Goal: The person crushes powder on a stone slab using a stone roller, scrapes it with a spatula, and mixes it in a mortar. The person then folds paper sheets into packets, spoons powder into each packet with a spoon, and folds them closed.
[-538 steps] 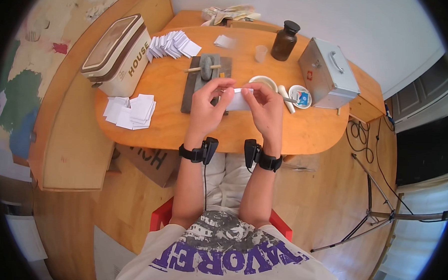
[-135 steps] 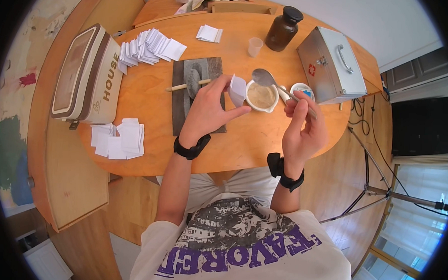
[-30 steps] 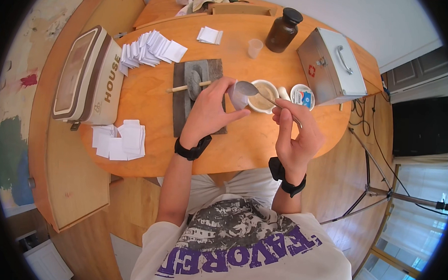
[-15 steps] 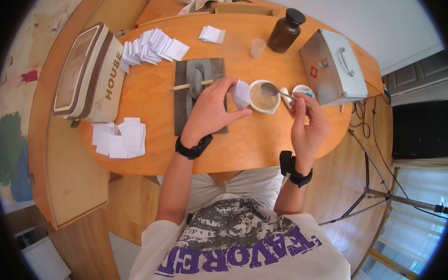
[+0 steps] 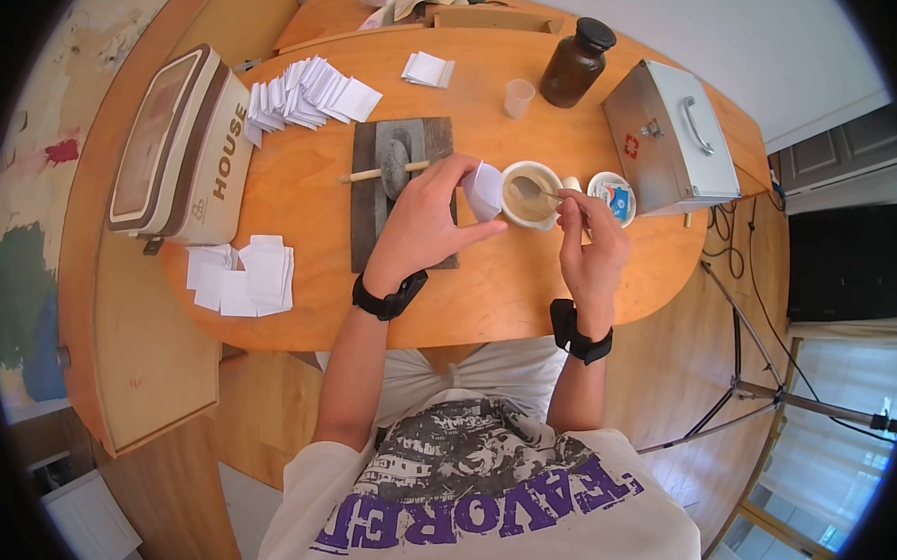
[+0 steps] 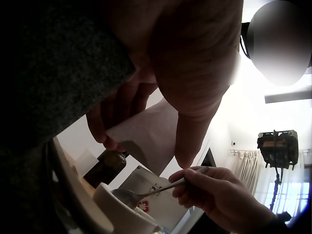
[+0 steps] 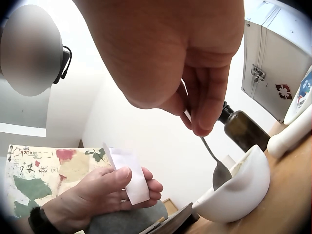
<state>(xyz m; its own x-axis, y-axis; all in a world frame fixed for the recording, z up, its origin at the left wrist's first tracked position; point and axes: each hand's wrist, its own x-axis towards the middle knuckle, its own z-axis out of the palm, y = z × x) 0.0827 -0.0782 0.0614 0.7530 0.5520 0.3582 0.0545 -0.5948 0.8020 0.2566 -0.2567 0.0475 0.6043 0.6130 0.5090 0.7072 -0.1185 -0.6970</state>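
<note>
My left hand (image 5: 426,224) holds a small white paper packet (image 5: 483,189), its mouth spread, beside the mortar. In the right wrist view the thumb presses the packet (image 7: 130,178) against the fingers. With its fingertips my right hand (image 5: 595,251) pinches a metal spoon (image 7: 222,176) by the handle. The spoon's bowl dips inside the white mortar (image 7: 239,197), where beige powder (image 5: 528,211) lies. The left wrist view shows the spoon (image 6: 127,197) at the mortar's rim, below the packet.
A white pestle (image 5: 572,184) and a dish with a blue packet (image 5: 615,200) lie right of the mortar. Behind stand a plastic cup (image 5: 518,99), brown bottle (image 5: 575,70) and metal case (image 5: 670,140). A stone roller (image 5: 398,163) and folded papers (image 5: 311,96) are at left.
The spoon has gone from over the packet's mouth back right and down into the mortar. Long before, both hands held a white paper. The left hand has stayed nearly still lately.
</note>
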